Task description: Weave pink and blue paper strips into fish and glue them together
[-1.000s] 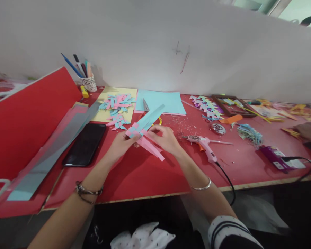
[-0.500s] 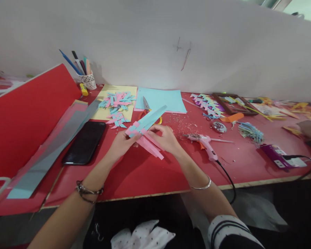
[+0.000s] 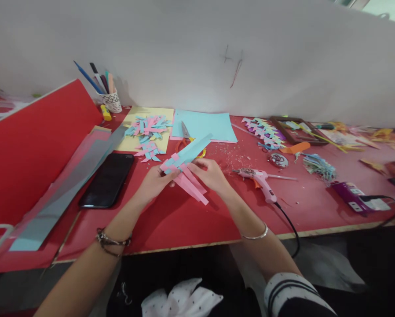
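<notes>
Blue and pink paper strips (image 3: 193, 149), woven into each other at one end, are held up over the red table. My left hand (image 3: 155, 181) is closed on the woven end, thumb on top. At the other side my right hand (image 3: 211, 175) pinches the strips near the crossing, its fingertips partly hidden. The pink tails hang toward me and the blue ones point away. Just behind the strips lie scissors (image 3: 184, 130) with orange and yellow handles, partly covered. Finished woven pink and blue paper pieces (image 3: 148, 151) lie beyond my left hand.
A black phone (image 3: 107, 180) and long paper strips (image 3: 57, 209) lie at left, beside a red board (image 3: 35, 145). Blue sheets (image 3: 204, 125) are at the back. To the right are a pink glue gun (image 3: 258, 178) with its cable and a purple power strip (image 3: 352, 198).
The strips and both my hands stay nearly in place, with the woven end turned very slightly. At the far right, another person's hand has drawn back.
</notes>
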A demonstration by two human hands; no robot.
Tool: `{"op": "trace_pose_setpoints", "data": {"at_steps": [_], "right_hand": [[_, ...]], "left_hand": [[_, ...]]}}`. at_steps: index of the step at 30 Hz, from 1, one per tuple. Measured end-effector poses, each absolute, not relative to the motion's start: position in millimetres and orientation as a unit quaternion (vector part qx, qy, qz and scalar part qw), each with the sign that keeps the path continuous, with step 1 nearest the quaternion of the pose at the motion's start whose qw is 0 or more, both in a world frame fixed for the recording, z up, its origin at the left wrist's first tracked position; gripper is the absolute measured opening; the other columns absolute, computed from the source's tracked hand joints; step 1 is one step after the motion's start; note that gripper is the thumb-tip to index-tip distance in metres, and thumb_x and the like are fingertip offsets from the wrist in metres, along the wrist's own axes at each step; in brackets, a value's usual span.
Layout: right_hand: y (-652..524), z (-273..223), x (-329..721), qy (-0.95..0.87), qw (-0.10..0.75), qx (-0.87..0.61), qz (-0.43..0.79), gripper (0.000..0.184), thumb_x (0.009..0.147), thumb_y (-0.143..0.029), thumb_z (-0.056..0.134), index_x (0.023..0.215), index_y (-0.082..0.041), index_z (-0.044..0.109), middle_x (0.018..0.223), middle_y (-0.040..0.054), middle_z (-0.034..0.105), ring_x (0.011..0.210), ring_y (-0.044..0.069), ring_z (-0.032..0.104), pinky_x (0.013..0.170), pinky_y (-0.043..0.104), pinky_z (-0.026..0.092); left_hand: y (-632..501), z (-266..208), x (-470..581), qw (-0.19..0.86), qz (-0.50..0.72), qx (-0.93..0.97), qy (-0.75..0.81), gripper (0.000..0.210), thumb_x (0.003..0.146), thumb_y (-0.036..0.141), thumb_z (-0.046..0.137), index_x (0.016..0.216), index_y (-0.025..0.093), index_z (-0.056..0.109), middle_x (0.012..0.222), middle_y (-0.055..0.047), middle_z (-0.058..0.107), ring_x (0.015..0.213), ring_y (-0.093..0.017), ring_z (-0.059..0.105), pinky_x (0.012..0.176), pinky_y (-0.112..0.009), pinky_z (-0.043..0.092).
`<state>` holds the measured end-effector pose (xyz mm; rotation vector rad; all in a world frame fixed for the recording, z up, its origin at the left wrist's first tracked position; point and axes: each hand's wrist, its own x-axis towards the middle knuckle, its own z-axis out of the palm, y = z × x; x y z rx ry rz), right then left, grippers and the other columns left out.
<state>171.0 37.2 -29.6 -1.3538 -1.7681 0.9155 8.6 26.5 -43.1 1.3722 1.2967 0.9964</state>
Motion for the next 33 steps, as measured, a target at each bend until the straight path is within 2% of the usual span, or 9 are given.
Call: {"op": "trace_pose_setpoints", "data": {"at_steps": [3,7,12,15,21,27,33], "right_hand": [[40.4,-32.2,172.9,-0.639,0.368,-0.508,0.444,0.024,0.073,-0.041,0.053,0.07,-0.019,0.063,0.073,0.001,0.066,0.075,0.016,0.059,0.07,0.03,0.043],[41.9,-35.9,173.1,-0.599,0.399,-0.47,0.512,0.019,0.067,-0.037,0.061,0.073,-0.019,0.065,0.078,0.0019,0.068,0.083,0.017,0.061,0.078,0.032,0.045],[40.7,-37.8,172.1,-0.607,0.406,-0.456,0.508,0.02,0.065,-0.036,0.064,0.075,-0.019,0.066,0.08,0.0018,0.069,0.083,0.017,0.062,0.083,0.035,0.045],[39.1,-35.6,171.2,-0.635,0.393,-0.45,0.491,0.021,0.066,-0.036,0.064,0.077,-0.019,0.065,0.081,0.0018,0.069,0.084,0.018,0.062,0.082,0.035,0.046],[38.1,-36.3,167.9,-0.601,0.389,-0.443,0.54,0.02,0.068,-0.033,0.063,0.08,-0.017,0.063,0.086,0.0034,0.069,0.084,0.017,0.062,0.08,0.033,0.047],[37.6,-38.6,165.4,-0.549,0.422,-0.476,0.542,0.013,0.065,-0.028,0.065,0.07,-0.017,0.062,0.073,0.0016,0.066,0.074,0.015,0.061,0.073,0.031,0.047],[37.5,-39.3,163.3,-0.519,0.413,-0.451,0.597,0.023,0.056,-0.034,0.072,0.072,-0.019,0.063,0.069,-0.0005,0.065,0.069,0.013,0.059,0.071,0.03,0.047]], "left_hand": [[25.0,-41.2,8.7,0.486,0.399,0.576,0.523,0.024,0.06,0.04,0.062,0.054,0.017,0.055,0.042,0.004,0.049,0.043,-0.01,0.043,0.047,-0.023,0.033],[23.8,-40.0,9.4,0.487,0.391,0.592,0.51,0.025,0.061,0.04,0.061,0.052,0.018,0.053,0.043,0.004,0.048,0.044,-0.01,0.043,0.048,-0.023,0.036],[24.5,-41.0,10.3,0.463,0.433,0.58,0.511,0.027,0.06,0.044,0.061,0.069,0.018,0.059,0.062,0.002,0.058,0.056,-0.013,0.05,0.055,-0.024,0.041],[23.7,-41.0,10.3,0.438,0.443,0.588,0.516,0.025,0.063,0.043,0.06,0.069,0.018,0.06,0.067,0.002,0.059,0.065,-0.014,0.051,0.061,-0.023,0.04],[24.1,-47.7,11.6,0.448,0.398,0.615,0.513,0.028,0.065,0.044,0.056,0.061,0.017,0.055,0.054,0.004,0.046,0.054,-0.011,0.041,0.052,-0.022,0.033],[25.2,-48.7,13.3,0.446,0.383,0.638,0.498,0.034,0.07,0.047,0.046,0.056,0.017,0.051,0.053,0.004,0.04,0.054,-0.011,0.037,0.051,-0.022,0.031],[23.1,-45.9,14.2,0.43,0.363,0.672,0.481,0.037,0.071,0.045,0.044,0.046,0.018,0.037,0.048,0.006,0.027,0.048,-0.008,0.027,0.046,-0.022,0.024]]}}
